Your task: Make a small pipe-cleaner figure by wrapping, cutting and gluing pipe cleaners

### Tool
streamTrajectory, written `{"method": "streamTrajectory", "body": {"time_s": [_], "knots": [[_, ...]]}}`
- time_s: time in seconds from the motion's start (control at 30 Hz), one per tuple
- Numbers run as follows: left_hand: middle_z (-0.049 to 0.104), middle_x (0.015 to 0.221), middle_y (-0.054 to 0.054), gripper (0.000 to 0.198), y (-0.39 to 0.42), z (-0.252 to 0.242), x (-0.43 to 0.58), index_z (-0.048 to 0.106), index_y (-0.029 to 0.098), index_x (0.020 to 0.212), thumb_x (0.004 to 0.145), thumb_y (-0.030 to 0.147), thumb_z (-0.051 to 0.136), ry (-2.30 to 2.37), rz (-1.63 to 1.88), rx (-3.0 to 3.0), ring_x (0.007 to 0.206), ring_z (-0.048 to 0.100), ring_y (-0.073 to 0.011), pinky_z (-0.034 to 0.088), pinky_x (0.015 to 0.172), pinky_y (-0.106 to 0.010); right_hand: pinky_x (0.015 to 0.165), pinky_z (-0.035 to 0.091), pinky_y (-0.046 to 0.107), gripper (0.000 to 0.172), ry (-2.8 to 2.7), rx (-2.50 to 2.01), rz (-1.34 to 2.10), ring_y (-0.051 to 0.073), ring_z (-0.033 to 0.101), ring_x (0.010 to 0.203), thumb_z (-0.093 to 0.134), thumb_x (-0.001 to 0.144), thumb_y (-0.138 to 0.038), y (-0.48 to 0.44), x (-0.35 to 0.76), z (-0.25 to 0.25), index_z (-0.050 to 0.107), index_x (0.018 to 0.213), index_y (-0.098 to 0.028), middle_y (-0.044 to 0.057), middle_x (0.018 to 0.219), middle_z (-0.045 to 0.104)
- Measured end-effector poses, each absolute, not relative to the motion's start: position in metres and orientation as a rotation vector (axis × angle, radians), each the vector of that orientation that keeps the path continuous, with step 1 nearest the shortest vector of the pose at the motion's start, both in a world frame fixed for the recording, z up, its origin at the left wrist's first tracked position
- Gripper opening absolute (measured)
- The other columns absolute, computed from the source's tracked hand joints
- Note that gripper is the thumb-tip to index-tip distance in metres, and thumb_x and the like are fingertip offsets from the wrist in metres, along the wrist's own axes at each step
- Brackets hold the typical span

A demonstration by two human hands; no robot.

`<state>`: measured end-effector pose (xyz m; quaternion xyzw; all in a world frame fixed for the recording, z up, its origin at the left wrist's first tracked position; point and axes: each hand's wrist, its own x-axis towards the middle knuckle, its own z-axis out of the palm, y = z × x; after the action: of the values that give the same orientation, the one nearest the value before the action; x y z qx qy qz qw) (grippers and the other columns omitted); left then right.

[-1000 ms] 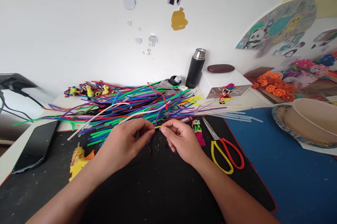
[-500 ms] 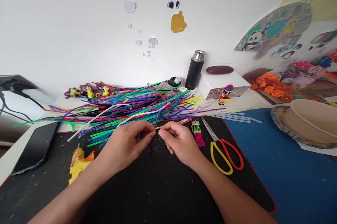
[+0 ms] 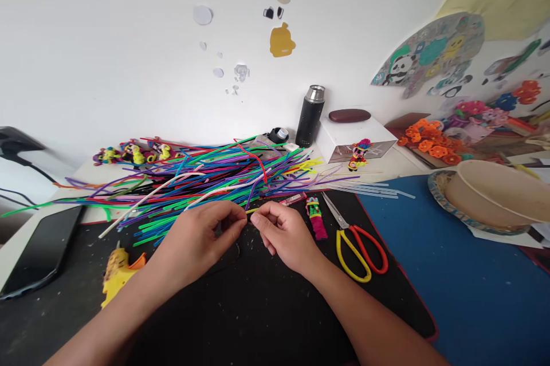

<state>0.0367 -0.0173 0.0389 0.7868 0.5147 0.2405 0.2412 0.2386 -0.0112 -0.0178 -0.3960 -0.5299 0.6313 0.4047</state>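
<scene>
Yellow strip (image 3: 251, 211) | between both hands (image 3: 200, 237) | colourful stems (image 3: 215, 178) just beyond

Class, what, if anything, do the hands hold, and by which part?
Apparently a thin yellow strip, material unclear, visible where the left hand and right hand pinch close together; the gripped part is hidden.

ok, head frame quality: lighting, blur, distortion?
Head view: diffuse light, no hard shadows; slight highlight on the flask cap; bowl looks stretched toward the right edge; orange flowers slightly soft; yellow bit between left grip and right grip too small to read clearly.
</scene>
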Motion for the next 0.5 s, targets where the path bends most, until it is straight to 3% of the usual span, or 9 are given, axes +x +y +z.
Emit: {"method": "streamTrajectory", "body": {"time_s": [0.27,0.43,0.5], "knots": [[0.074,0.083,0.0,0.032,-0.009,0.06,0.012,0.071,0.024,0.089,0.092,0.055,0.064,1.628,0.861,1.897,0.077,0.065,-0.0192,0.048,0.07,-0.026,0.05,0.037,0.025,0.032,-1.4,-1.184,1.224,0.013,0.049,0.048,0.062,0.099,-0.052,0.001,0.25,-0.02,0.064,0.087,-0.022,-0.007,0.057,0.052],[0.073,0.086,0.0,0.037,-0.008,0.072,-0.001,0.071,0.024,0.089,0.088,0.061,0.067,1.656,0.883,1.8,0.081,0.064,-0.0199,0.047,0.075,-0.027,0.071,0.041,0.029,0.014,-2.123,-1.381,0.721,0.018,0.068,0.074,0.064,0.102,-0.028,0.011,0.267,0.003,0.077,0.098,-0.023,0.001,0.082,0.077],[0.073,0.086,0.0,0.037,-0.007,0.075,-0.004,0.071,0.024,0.087,0.087,0.061,0.067,1.628,0.898,1.789,0.081,0.065,-0.0203,0.046,0.075,-0.027,0.074,0.041,0.029,0.017,-2.355,-1.462,0.558,0.021,0.073,0.085,0.062,0.105,-0.024,0.017,0.278,0.015,0.079,0.101,-0.024,0.003,0.095,0.082]]}}
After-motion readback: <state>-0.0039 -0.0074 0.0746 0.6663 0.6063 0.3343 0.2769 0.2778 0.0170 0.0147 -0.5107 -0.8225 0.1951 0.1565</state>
